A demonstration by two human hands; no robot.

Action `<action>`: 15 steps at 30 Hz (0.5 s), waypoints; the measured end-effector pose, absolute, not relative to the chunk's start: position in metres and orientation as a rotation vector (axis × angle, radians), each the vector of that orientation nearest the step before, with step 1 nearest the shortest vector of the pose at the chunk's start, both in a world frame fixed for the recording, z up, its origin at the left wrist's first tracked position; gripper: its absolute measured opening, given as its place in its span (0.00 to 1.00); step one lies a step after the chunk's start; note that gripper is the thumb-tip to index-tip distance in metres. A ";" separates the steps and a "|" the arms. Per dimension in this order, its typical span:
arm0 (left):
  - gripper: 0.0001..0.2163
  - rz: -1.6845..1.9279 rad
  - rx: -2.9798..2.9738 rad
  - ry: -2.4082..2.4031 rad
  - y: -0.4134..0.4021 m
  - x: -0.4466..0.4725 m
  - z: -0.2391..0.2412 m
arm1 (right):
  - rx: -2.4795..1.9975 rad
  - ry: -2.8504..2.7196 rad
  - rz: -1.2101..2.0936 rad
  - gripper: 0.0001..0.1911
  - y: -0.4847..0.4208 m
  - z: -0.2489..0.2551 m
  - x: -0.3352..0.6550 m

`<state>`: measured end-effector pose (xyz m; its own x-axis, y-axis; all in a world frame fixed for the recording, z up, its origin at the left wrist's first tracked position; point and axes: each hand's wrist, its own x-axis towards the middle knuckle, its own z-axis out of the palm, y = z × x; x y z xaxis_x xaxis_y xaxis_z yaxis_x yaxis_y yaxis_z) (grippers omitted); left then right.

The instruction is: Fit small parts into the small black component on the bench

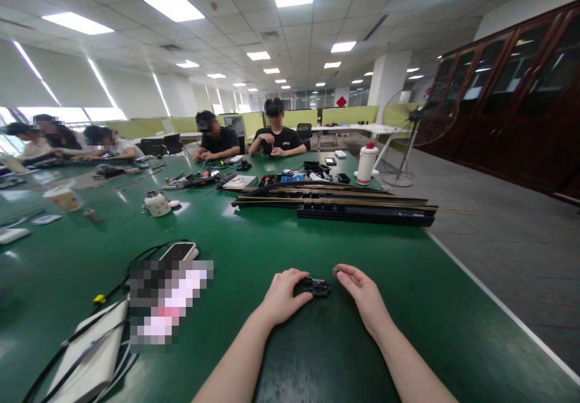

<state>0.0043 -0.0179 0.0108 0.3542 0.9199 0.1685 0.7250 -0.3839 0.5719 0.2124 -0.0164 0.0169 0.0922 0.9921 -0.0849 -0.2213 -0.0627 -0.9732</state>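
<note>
On the green table (235, 246), my left hand (286, 296) grips the left end of a small black plastic part (317, 287), thumb at its near side and fingers at its far side. The part lies low at the table surface; its exact kind cannot be made out. Just to its right, my right hand (361, 291) pinches a small greyish piece (336, 269) between thumb and fingertips. That piece is apart from the black part and too small to name.
Long black rails (367, 214) with thin yellow rods lie across the table ahead. A white bottle with a red cap (366, 164) stands behind them. At left are a white power strip (93, 348), cables, a phone (180, 252) and a small pot (156, 203). Several people sit further off.
</note>
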 end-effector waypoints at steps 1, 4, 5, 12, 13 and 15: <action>0.18 0.665 2.223 1.437 -0.018 0.004 0.011 | -1.143 -0.962 1.283 0.23 -0.016 0.016 0.212; 0.18 0.667 2.220 1.436 -0.018 0.005 0.012 | -1.132 -1.021 1.273 0.22 -0.016 0.015 0.211; 0.18 0.668 2.219 1.435 -0.018 0.005 0.013 | -1.127 -1.034 1.270 0.22 -0.016 0.014 0.210; 0.18 0.662 2.215 1.446 -0.018 0.005 0.014 | -1.138 -1.209 1.200 0.21 -0.012 0.004 0.209; 0.18 0.655 2.216 1.448 -0.018 0.005 0.014 | -1.145 -1.238 1.184 0.20 -0.012 0.003 0.209; 0.18 0.648 2.216 1.448 -0.018 0.005 0.014 | -1.164 -1.294 1.147 0.19 -0.013 0.003 0.209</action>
<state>0.0055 -0.0183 0.0143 0.3513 0.9233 0.1550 0.7308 -0.3739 0.5710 0.2088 -0.0129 0.0031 -0.0261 0.9962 0.0825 0.0382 0.0835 -0.9958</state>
